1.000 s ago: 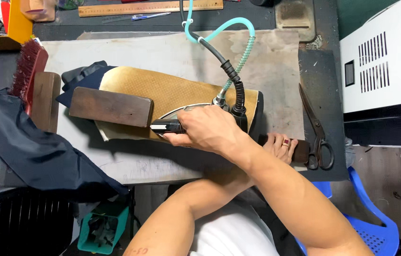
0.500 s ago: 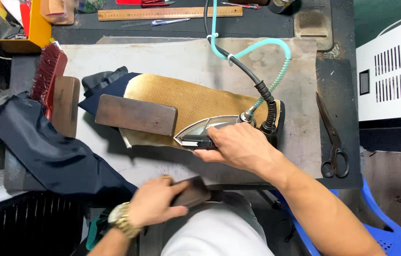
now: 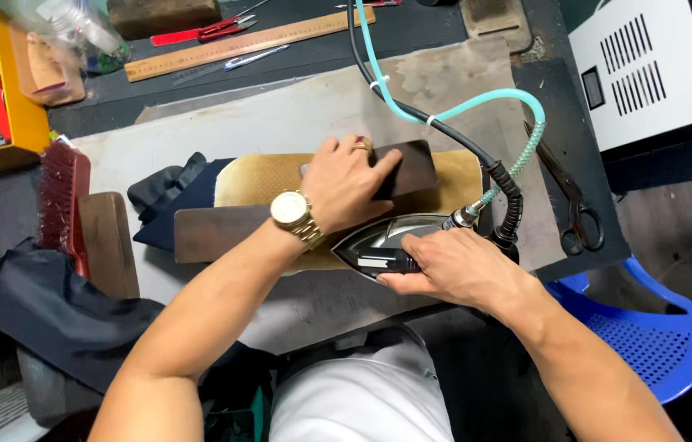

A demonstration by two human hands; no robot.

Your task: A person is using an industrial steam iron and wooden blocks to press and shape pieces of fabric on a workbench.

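- The right hand (image 3: 460, 266) is gripping the black handle of the steam iron (image 3: 391, 245), fingers wrapped tight around it, and is holding the iron flat on the near edge of the tan pressing pad (image 3: 260, 176).
- The left hand (image 3: 346, 184) is pressing down on a dark wooden block (image 3: 407, 168), palm and spread fingers flat on top of it; the block is lying on the pad just beyond the iron's tip.
- Half a second ago that left hand was down at the near edge of the table with the block under it; it has now carried the block up and across the iron to the pad, so the spot just ironed is being clamped flat under wood.
- A second, longer wooden block (image 3: 215, 233) is lying on the pad under the left wrist, touching the dark blue cloth (image 3: 178, 196) that is poking out to the left of the hand.
- The iron has barely shifted since then, staying at the pad's near right corner.
- A black cord and a teal hose (image 3: 477, 102) are looping away from the back of the iron, beyond the right hand.
- Scissors (image 3: 571, 200) are lying to the right of the right hand; a red brush (image 3: 59, 196) and another wooden block (image 3: 108, 241) are lying well to the left of the left arm.
- A wooden ruler (image 3: 239, 45) is lying far beyond both hands.
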